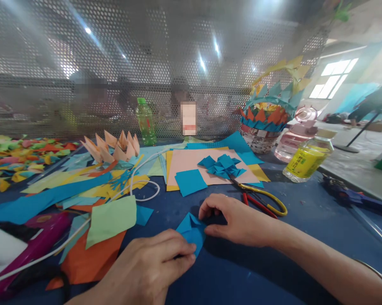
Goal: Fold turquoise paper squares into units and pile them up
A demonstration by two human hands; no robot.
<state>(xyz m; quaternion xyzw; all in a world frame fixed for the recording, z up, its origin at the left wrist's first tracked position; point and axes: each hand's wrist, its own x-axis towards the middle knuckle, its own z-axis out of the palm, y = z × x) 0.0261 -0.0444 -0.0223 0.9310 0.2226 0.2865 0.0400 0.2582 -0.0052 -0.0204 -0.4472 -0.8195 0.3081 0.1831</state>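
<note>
A partly folded piece of blue paper (190,232) lies on the dark blue table in front of me, its top coming to a point with a raised flap. My left hand (160,258) is closed on its lower left part, fingertips pressing the paper. At the upper right edge, the curled fingers and thumb of my right hand (224,218) grip the same paper. Just beyond my hands is a flat blue paper square (191,182). A small heap of folded blue paper pieces (224,165) rests on pink sheets (178,161), near yellow-and-red-handled scissors (263,199).
Purple glue gun (47,233), white cord, green paper (112,218) and orange paper (89,260) lie left. Behind stand a peach folded-paper ring (114,146), a green bottle (145,123) and a paper basket (262,123). Right are a yellow-labelled bottle (308,159) and blue tool (356,195).
</note>
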